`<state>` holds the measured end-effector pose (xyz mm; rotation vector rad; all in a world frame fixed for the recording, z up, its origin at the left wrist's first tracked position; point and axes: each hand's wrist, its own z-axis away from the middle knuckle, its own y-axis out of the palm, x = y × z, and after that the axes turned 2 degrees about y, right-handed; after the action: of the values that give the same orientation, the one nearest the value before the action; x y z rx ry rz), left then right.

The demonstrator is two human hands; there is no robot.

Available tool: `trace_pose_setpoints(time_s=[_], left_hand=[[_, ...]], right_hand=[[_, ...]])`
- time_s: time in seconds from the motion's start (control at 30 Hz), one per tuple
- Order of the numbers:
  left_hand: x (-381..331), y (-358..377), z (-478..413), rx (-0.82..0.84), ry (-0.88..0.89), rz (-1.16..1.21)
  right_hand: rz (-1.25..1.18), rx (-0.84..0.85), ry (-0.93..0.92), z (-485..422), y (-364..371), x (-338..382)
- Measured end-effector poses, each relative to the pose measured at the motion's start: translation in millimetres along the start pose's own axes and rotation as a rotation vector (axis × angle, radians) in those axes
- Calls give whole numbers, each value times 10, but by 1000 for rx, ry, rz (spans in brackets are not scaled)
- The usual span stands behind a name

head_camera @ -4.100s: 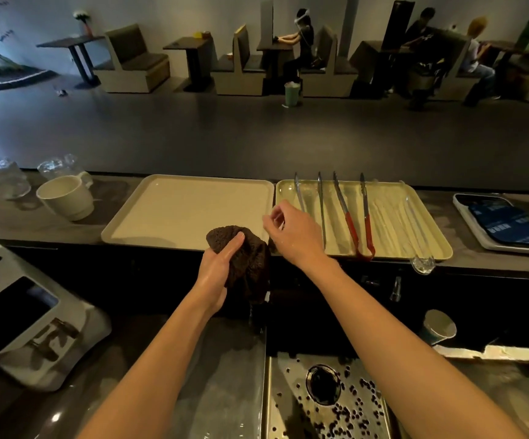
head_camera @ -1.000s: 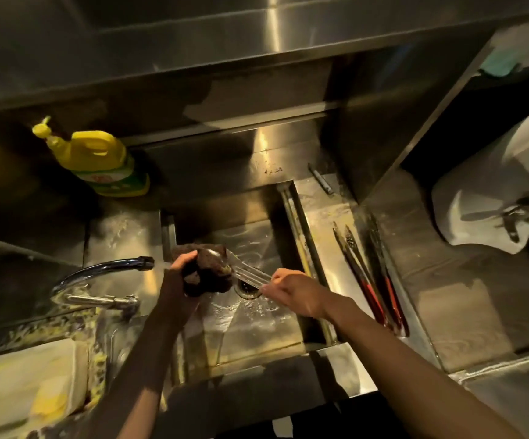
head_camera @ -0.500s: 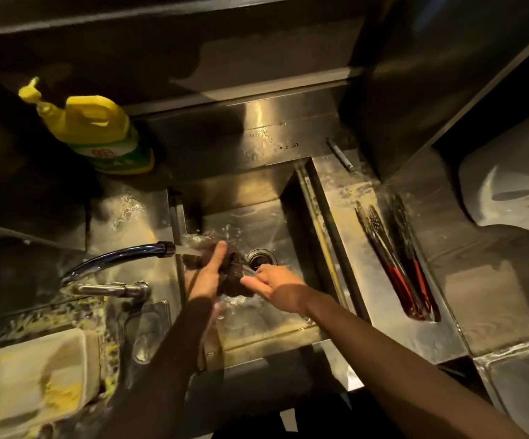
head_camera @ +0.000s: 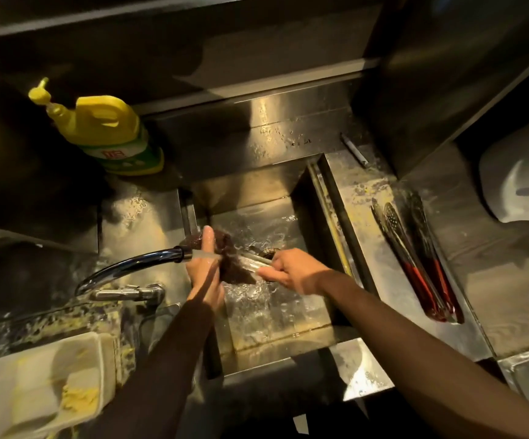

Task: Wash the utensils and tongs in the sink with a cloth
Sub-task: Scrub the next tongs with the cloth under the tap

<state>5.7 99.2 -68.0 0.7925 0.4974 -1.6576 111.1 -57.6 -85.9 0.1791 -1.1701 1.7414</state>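
Utensils [head_camera: 253, 263] in hand now, by the look of it; tongs not yet washed.

Far left: yellow soap bottle [head_camera: 104, 134] upright at the back, pale tub [head_camera: 35, 384] with yellowish residue at the near edge. Next along, curved faucet [head_camera: 130, 267] running, with the stream landing on the left hand [head_camera: 204, 274].

Left hand wrapped round a dark cloth [head_camera: 229, 264], one finger pointing up, cloth pressed against the metal. Just right of the cloth, the utensils themselves: slim and shiny, held above the sink [head_camera: 288, 315] near the drain [head_camera: 269, 253]. Too blurred by water to tell how many or what kind. Right hand [head_camera: 291, 274] curled on their near end, pinching it.

Further right, on the wet tabletop [head_camera: 367, 242] beside the basin: red-handled tongs [head_camera: 415, 261], seemingly two pairs side by side, well apart from both hands.

Next move, probably: rub the cloth along the full length, rinse under the stream, set aside, then reach right for the tongs. Calls for a firm pinch, wet steel being likely slippery. Calls also for the cloth to be held in the left hand while the right crosses to the tabletop.
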Motion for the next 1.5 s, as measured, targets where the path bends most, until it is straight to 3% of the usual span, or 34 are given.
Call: trace_pose_setpoints(time_s=[0.1, 0.2, 0.27, 0.33, 0.37, 0.5, 0.57, 0.7, 0.77, 0.83, 1.0, 1.1, 1.2, 1.3, 1.43, 1.5], left_hand=[[-90, -116, -134, 84, 100, -344], [-94, -134, -239, 125, 8, -443], [-97, -90, -95, 59, 51, -332], [-21, 16, -19, -11, -36, 3], [1, 36, 7, -4, -32, 48], [-14, -145, -38, 216, 241, -566], [-6, -192, -62, 266, 296, -677], [11, -148, -45, 131, 42, -191], [11, -154, 4, 170, -145, 95], [22, -158, 50, 240, -205, 191], [160, -106, 192, 332, -216, 28], [152, -121, 92, 336, -195, -208], [143, -111, -87, 136, -36, -353], [159, -66, -123, 24, -4, -289], [257, 9, 7, -115, 34, -196], [277, -7, -41, -33, -3, -7]], right_hand=[[-26, 16, -13, 88, 53, -129], [93, -4, -38, 87, -124, -206], [97, -23, -57, 27, -128, -130], [95, 0, -85, -13, -45, -77], [88, 3, -98, 0, -24, -96], [252, 17, -120, 160, -214, -440], [287, 10, -111, 231, -271, -583], [35, -121, -57, 361, -116, -685], [-122, -205, -39, 420, 19, -613], [-175, -156, -6, 409, 148, -442], [-199, -68, 11, 279, 355, -58], [-184, 0, -3, 303, 281, -13], [-92, 68, 0, 354, 85, -90], [-31, 95, 27, 395, -67, -159], [-231, 45, 75, 376, -12, -13], [-312, 15, 71, 345, 78, 62]])
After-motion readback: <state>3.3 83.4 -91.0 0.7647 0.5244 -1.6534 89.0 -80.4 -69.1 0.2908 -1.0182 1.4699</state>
